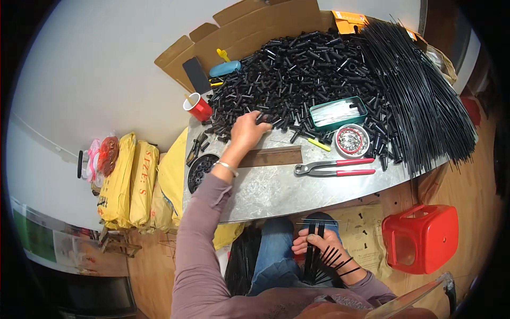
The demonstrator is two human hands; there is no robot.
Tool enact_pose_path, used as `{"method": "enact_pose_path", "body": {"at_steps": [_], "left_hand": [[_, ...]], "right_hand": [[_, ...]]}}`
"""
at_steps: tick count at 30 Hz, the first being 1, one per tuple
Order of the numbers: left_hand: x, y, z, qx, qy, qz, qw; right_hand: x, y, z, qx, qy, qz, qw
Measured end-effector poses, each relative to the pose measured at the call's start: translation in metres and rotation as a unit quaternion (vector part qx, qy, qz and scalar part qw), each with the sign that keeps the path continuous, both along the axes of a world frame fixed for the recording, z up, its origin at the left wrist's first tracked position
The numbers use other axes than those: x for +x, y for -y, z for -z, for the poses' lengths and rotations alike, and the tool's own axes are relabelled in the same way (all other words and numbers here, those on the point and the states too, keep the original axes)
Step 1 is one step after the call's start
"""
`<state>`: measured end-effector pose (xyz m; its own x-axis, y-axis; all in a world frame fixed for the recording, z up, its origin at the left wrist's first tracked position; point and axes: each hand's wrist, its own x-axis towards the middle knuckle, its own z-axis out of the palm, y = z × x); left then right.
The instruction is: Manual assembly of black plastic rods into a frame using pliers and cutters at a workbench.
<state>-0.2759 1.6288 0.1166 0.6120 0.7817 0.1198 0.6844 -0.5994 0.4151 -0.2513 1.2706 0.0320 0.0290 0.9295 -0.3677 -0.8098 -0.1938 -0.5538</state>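
My left hand (247, 132) reaches to the near edge of a big pile of short black tubular parts (297, 66), its thumb and fingers closed on one black tubular part (263, 118). Low over my lap, my right hand (320, 243) is wrapped round a bunch of black rods (311, 260). A thin rod (319, 220) lies crosswise at their top, and several more rods fan out by the wrist. Below my left hand a brown metal bar (273, 156) lies on the grey table (265, 194). A round black dish of small black rings (201, 173) is beside my left forearm.
Red-handled pincers (334, 168), a bowl of small metal bits (351, 141) and a green box of thin white sticks (339, 113) are right of the bar. Long black rods (419, 95) overhang the right edge. A red cup (198, 107) stands left; a red stool (421, 239) is on the floor.
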Motion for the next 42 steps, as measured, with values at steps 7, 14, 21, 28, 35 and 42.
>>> {"method": "enact_pose_path", "body": {"at_steps": [7,14,21,28,35,42], "left_hand": [[0.0,0.011,0.012,0.173,0.084,0.03,0.981],[-0.075,0.121,-0.037,-0.497,0.248,0.066,0.829],[-0.141,0.232,0.04,-0.618,0.438,-0.062,0.65],[-0.148,0.244,0.043,-0.617,0.488,-0.039,0.616],[-0.151,0.245,0.045,-0.612,0.487,-0.018,0.623],[-0.163,0.228,0.022,-0.549,0.409,-0.002,0.729]], "right_hand": [[-0.015,0.009,-0.001,0.015,0.031,0.0,0.999],[-0.014,0.002,0.002,0.063,-0.024,-0.017,0.998],[-0.041,-0.002,-0.026,0.045,0.029,-0.017,0.998],[-0.064,0.01,-0.035,0.049,0.061,-0.007,0.997],[-0.068,0.013,-0.035,0.057,0.08,-0.017,0.995],[-0.066,0.01,-0.035,0.049,0.116,-0.018,0.992]]}}
